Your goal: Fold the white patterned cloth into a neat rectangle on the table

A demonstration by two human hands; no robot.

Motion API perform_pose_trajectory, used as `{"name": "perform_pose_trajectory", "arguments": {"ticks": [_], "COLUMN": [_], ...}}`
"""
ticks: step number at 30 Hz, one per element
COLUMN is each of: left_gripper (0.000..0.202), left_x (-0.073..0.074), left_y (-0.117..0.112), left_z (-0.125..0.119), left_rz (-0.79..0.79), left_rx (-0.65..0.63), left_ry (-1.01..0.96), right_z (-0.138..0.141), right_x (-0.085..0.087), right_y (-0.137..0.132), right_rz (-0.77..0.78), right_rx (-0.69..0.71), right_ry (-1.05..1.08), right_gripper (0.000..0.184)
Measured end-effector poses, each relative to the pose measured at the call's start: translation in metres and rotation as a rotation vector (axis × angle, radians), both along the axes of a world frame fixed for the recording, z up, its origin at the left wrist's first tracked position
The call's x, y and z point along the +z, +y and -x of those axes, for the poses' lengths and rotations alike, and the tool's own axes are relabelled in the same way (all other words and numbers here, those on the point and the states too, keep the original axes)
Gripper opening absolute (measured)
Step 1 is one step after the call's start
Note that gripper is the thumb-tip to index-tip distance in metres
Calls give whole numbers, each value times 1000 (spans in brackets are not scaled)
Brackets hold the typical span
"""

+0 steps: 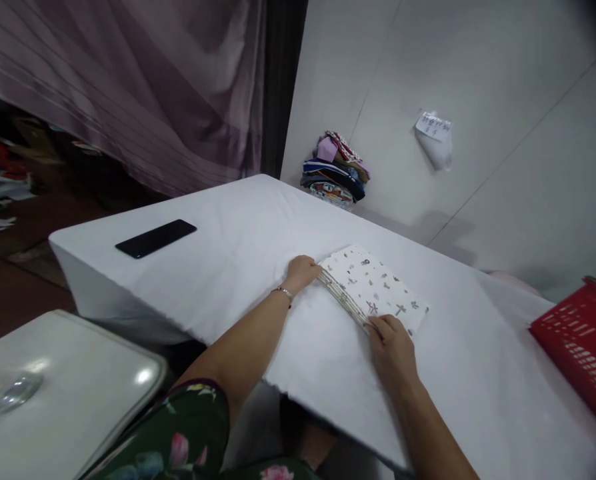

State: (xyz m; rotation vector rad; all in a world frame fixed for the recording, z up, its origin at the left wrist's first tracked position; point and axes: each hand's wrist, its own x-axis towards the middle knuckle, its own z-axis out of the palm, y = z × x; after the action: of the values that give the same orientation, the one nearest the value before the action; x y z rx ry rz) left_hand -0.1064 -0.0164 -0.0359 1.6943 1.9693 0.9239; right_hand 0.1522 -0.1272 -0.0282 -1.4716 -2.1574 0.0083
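Note:
A folded white cloth [375, 283] printed with small dark motifs lies on the white-covered table [228, 267], its stacked layers showing along the edge towards me. My left hand [301, 273], with a bracelet at the wrist, is closed on the left corner of that layered edge. At the nearer right corner, my right hand [393, 347] pinches the same edge between thumb and fingers. The cloth's far side rests flat on the table.
A black phone [157, 239] lies on the table's left part. Folded clothes [334, 170] are piled at the back by the wall. A red basket [581, 340] stands at the right edge, and a pale lidded surface [73, 393] is at lower left.

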Motion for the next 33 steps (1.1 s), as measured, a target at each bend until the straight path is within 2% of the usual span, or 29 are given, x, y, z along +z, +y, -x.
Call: {"name": "perform_pose_trajectory", "arguments": {"ticks": [7,13,19,24,28,33], "left_gripper": [19,19,25,19,18,16], "left_x": [4,9,5,3,1,-4], "left_y": [-5,-4,-5,-7,-6,-1], "left_z": [-2,9,11,8,5,4], "left_rz": [-13,100,39,-23,-104,-44], "left_rx": [28,-73,-111,-79,21,76], "left_ry": [118,92,151,166,176,177], "right_z": [0,-1,-4,-5,-4,-1], "right_x": [0,0,-5,-6,-4,-2], "right_y": [0,2,4,3,3,4], "right_rz": [21,29,0,-5,10,32], "right_rx": [-10,18,21,38,58,43], "right_ry": [-6,-3,-8,-16,-21,-38], "right_gripper": [26,26,27,28,28,28]}}
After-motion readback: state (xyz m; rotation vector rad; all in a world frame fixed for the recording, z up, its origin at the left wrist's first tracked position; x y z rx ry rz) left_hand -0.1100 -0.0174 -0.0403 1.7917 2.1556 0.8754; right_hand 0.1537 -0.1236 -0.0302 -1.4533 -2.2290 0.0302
